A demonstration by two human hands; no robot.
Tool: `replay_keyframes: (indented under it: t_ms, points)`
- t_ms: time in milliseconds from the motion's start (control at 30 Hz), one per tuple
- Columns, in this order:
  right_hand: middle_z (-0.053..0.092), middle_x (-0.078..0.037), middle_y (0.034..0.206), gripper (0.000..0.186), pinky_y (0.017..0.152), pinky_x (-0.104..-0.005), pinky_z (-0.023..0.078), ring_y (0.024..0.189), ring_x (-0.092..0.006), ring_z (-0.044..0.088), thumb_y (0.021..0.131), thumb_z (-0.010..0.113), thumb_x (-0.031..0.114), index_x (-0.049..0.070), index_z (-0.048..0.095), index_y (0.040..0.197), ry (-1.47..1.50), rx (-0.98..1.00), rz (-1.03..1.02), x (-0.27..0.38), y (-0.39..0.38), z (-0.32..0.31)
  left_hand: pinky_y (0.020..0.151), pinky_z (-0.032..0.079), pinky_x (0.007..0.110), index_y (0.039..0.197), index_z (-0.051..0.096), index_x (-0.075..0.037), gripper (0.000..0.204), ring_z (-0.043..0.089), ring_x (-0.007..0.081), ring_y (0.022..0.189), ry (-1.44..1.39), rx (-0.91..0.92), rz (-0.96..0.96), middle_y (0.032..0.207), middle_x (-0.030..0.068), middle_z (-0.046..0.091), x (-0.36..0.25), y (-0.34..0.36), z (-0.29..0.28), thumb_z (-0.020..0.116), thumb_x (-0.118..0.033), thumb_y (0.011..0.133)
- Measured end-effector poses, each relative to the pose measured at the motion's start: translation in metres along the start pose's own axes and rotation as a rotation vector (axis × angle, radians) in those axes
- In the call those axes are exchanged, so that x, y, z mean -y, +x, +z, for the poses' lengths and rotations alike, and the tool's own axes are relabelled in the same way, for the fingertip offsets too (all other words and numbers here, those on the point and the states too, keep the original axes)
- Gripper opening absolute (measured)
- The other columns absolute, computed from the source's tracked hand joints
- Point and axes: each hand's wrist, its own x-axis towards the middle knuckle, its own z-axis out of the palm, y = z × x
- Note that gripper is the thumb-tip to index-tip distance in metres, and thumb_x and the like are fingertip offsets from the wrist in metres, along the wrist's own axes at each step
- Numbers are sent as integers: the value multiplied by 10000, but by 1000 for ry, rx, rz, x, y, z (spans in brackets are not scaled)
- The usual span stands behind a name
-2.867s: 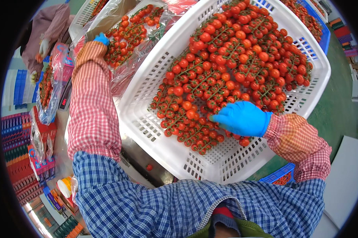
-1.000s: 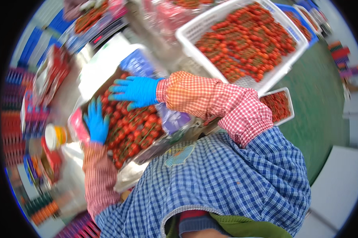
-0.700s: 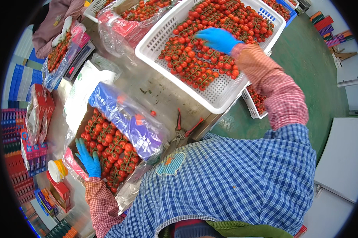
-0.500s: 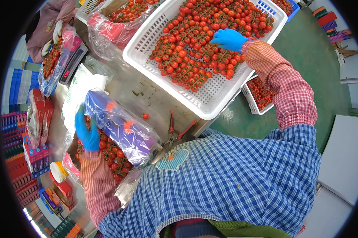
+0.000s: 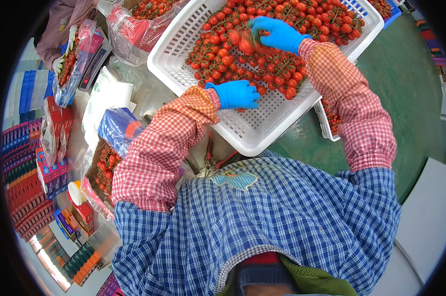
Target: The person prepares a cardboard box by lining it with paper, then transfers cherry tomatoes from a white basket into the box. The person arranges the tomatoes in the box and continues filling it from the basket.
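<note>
A large white perforated crate point(image 5: 179, 48) holds many vine cherry tomatoes point(image 5: 282, 76), red on green stems. My right hand point(image 5: 278, 35), in a blue glove, is over the pile at the crate's middle. Its fingers are closed on a bunch of cherry tomatoes point(image 5: 246, 41), which is smeared by motion. Nearer to me, my left hand point(image 5: 234, 94), also blue-gloved, is over the crate by the near edge of the pile. Its fingers stretch rightward, slightly apart, beside some tomatoes; whether they touch them I cannot tell.
Behind my left forearm lie an open carton of tomatoes point(image 5: 106, 167) and a plastic-wrapped purple box point(image 5: 118, 129). Red-handled pruning shears point(image 5: 212, 160) rest on the metal table near my apron. At the far left, a person's gloved hands point(image 5: 60, 63) hold a tomato pack by a scale point(image 5: 92, 64).
My left hand has left the carton and moved right to the crate. My right hand has shifted slightly left and now holds a bunch of cherry tomatoes.
</note>
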Motion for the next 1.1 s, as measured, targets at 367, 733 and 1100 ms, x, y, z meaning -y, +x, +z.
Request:
replay_keyframes:
  t_ms: [367,733,1100]
  points:
    - [524,-6,854,345,570,-317,454,710,-145,517,903,365,305,48,503,1087,1444,-1042,620,25,-77,-58,981,383,450,1363,363,-144,726,393,367,1222,-457,-442,-751,1358,210,367,0,74,1,609,-172,680]
    - [483,-115,1266,435,985,-359,390,1145,-228,480,940,354,266,35,403,1305,1319,-428,568,296,-76,110,1029,307,340,1387,243,-17,583,361,248,1247,-1248,-1990,-818,1346,152,378,-250,-30,-69,506,-192,896]
    - [384,-107,1367,496,1058,-326,288,1230,-214,390,975,351,343,73,307,1389,1302,-31,292,524,-52,192,890,418,340,1237,401,-27,474,506,249,1014,-813,-2310,-1151,1107,134,501,-385,-178,-103,589,-99,809]
